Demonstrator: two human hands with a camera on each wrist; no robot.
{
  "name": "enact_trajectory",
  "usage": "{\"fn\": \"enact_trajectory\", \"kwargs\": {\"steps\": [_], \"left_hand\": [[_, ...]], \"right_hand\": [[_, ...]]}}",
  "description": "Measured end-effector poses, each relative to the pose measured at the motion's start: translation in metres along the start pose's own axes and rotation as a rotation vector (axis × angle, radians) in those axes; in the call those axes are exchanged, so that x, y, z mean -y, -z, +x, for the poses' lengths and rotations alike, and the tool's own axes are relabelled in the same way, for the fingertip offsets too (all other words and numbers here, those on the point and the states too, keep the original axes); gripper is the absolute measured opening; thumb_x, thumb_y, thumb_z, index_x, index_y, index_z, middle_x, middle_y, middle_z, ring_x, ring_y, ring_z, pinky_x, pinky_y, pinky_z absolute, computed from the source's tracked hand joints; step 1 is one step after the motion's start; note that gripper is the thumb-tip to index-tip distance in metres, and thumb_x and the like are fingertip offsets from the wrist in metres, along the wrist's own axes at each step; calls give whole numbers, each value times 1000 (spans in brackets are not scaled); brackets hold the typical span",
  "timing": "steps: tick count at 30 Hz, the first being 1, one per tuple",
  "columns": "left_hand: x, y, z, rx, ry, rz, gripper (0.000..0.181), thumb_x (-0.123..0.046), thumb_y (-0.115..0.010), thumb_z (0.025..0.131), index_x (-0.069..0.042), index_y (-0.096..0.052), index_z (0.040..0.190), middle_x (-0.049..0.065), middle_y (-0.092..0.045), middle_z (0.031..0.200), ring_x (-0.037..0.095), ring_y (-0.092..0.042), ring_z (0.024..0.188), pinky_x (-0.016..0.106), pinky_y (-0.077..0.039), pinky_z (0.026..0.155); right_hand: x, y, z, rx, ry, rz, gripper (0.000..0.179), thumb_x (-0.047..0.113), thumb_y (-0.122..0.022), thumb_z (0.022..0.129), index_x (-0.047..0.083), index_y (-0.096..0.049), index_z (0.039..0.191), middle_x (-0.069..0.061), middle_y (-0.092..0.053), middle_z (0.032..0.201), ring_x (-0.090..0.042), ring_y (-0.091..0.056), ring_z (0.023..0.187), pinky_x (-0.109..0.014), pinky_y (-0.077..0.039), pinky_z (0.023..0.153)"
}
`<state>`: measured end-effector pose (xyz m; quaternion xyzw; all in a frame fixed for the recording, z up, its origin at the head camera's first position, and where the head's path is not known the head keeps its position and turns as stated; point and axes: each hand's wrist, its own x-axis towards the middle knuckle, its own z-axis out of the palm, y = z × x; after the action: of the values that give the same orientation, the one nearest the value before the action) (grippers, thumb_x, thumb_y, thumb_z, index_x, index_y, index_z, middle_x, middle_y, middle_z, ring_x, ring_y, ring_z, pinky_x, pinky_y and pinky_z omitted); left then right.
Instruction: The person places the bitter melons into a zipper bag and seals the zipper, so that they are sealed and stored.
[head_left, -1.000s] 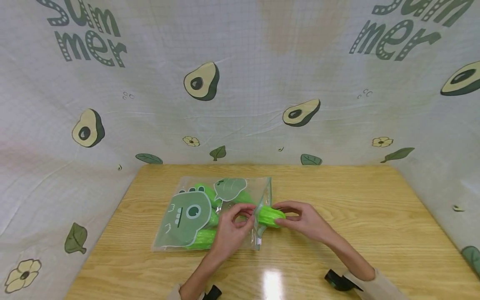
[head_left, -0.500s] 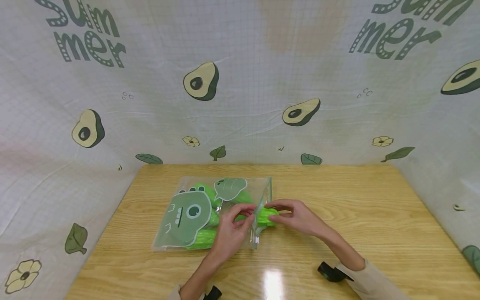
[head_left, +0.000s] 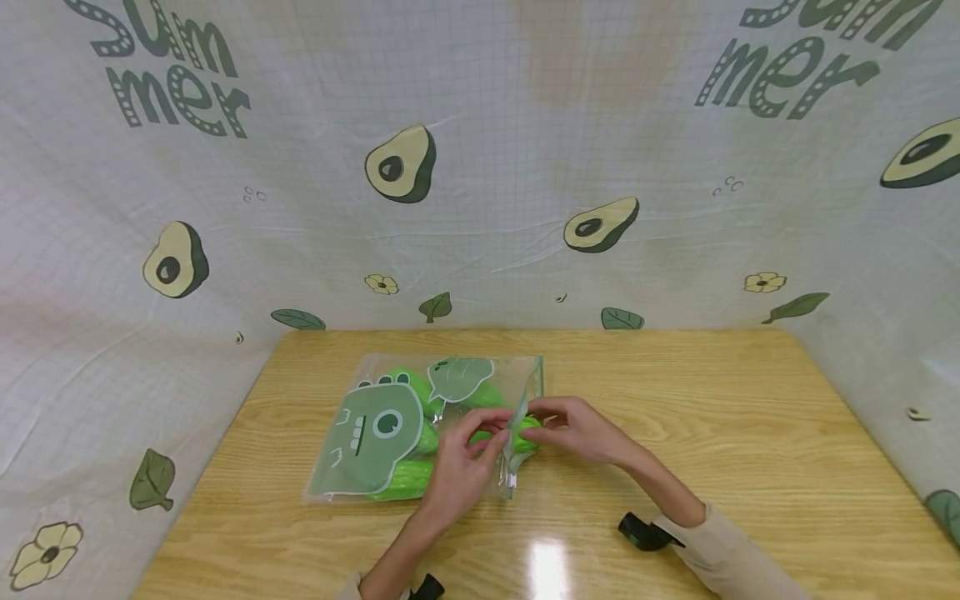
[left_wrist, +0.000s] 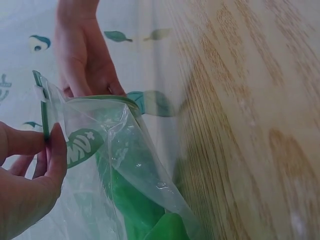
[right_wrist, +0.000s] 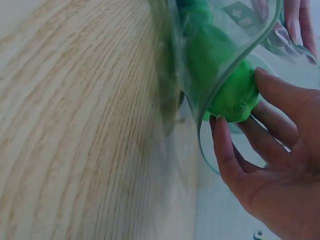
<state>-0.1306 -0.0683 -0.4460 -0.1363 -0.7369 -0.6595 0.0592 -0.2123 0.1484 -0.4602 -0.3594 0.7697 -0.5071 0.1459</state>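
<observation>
A clear zip bag point(head_left: 519, 379) with a green cartoon monster print lies on the table, its mouth to the right. My left hand point(head_left: 459, 467) pinches the upper edge of that mouth between thumb and fingers, as the left wrist view also shows. At the opening, my right hand point(head_left: 581, 432) holds the end of a bright green ridged vegetable point(head_left: 528, 435), thumb and fingertips spread round its blunt tip point(right_wrist: 235, 97). Most of the vegetable is inside the bag. A white slider point(head_left: 512, 480) sits at the near end of the zip strip.
Several more green vegetables point(head_left: 407, 479) lie inside the bag, partly hidden by the print. The wooden table point(head_left: 675, 375) ends at a hanging cloth point(head_left: 480, 167) with avocado and leaf prints, which also rises on both sides.
My right hand has moved left, pushing the green vegetable deeper into the bag, so less of it sticks out. My left hand has stayed at the bag's mouth.
</observation>
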Motion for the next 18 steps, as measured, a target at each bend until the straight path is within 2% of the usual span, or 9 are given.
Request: {"fn": "enact_trajectory", "kwargs": {"steps": [5,10,18], "left_hand": [[-1,-1,0,2,6,-13,24,2,-65,98,-7,-70,121,9,-68,111,26,-64,104,32,-59,93],[0,-1,-1,7,10,-8,24,0,-65,99,-7,-69,121,8,-67,111,27,-63,104,32,-59,94],[-1,0,0,7,11,-13,23,-1,-64,100,-8,-69,121,8,-67,112,26,-63,105,32,-58,94]], "right_hand": [[-1,-3,6,18,-7,27,19,14,-68,101,6,-70,118,-8,-71,116,-26,-66,110,-32,-61,86],[-2,-6,10,7,-46,23,20,10,-70,99,3,-70,117,-8,-71,112,-28,-66,109,-28,-60,86],[-1,-12,17,-21,-40,47,21,4,-69,97,-5,-68,116,-14,-71,110,-33,-68,105,-27,-61,86]]}}
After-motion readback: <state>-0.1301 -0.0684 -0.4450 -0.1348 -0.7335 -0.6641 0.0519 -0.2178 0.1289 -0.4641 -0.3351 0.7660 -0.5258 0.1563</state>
